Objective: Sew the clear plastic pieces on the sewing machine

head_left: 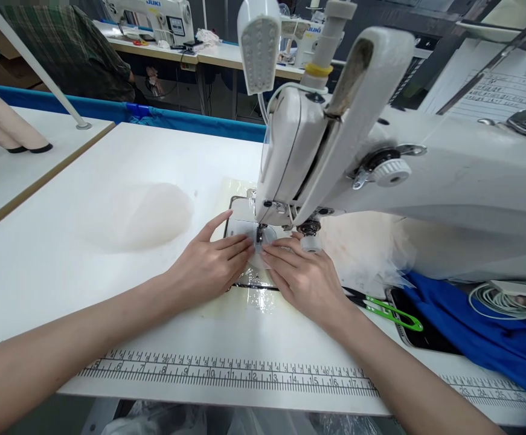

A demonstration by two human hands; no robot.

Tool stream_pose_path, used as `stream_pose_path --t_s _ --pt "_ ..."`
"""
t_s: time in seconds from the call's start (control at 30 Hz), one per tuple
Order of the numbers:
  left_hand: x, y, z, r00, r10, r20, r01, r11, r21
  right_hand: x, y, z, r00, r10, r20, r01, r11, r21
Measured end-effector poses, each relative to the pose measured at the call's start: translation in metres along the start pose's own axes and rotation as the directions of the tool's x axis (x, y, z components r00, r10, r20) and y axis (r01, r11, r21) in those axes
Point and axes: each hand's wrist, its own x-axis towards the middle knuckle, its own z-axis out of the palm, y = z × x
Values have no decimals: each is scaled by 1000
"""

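Observation:
A small piece of thin, whitish sheer fabric lies under the presser foot of a white sewing machine. My left hand rests flat to the left of the foot, thumb spread away and fingertips on the fabric's left side. From the right, my right hand lays its stretched fingers on the same piece, close to the needle; its thumb is hidden. Both hands are palm down over the metal needle plate. Each hand's fingertips are very near the presser foot.
Pale sheer pieces lie on the table at left, and more sheer fabric is right of the needle. Green-handled scissors, a black phone and blue cloth sit at right. A printed ruler runs along the front edge.

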Motion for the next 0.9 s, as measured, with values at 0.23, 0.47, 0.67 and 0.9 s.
stream_pose_path --t_s 0.23,0.47,0.67,0.9 --pt "3 -2 1 1000 1 2 -1 1000 20 1 2 2 1000 3 -12 -3 1000 -15" --pt "5 -6 2 1000 -7 2 7 1000 24 3 3 4 1000 26 1 -26 999 -22" --pt "6 -7 3 1000 -20 10 19 999 26 3 4 6 999 40 11 -39 998 -47" --pt "7 -8 5 1000 0 -14 1 998 62 3 6 7 999 36 20 -34 996 -78"
